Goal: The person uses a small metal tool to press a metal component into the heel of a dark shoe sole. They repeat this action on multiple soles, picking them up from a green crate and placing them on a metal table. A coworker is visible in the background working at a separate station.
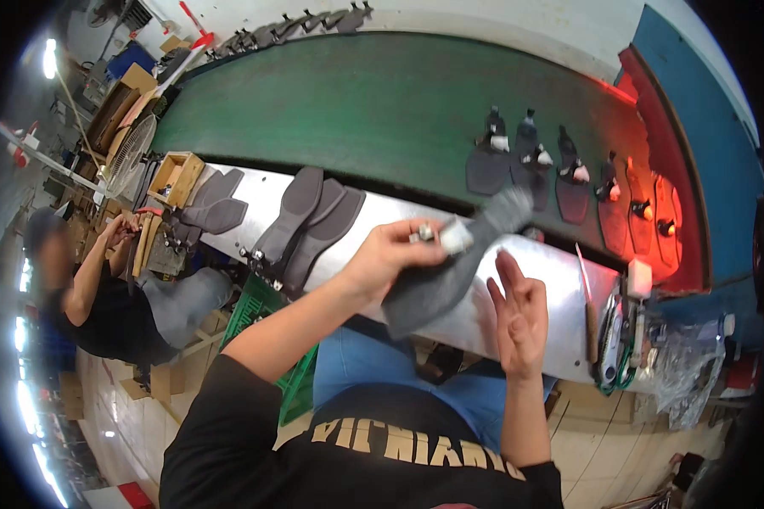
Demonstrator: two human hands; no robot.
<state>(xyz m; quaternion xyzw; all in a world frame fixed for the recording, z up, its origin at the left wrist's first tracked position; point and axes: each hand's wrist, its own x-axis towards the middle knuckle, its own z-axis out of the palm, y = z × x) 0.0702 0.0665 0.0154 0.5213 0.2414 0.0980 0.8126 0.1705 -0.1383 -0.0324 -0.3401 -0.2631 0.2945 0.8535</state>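
Observation:
A dark grey sandal (433,297) with a pale piece at its strap is in my left hand (392,256), whose fingers pinch it near the strap. It is tilted above the metal bench and smeared by motion at its far end. To the right of the sandal, my right hand (519,321) is raised with its fingers apart and holds nothing. Dark grey soles (301,199) with buckled straps lie overlapping on the bench, left of my left hand.
Several sandals (526,165) stand on the green conveyor belt (348,102), the rightmost in red light by a red-edged opening. A brush (639,278) and a screwdriver (591,318) lie at the bench's right end. A co-worker (119,288) sits at left beside a wooden box (178,178).

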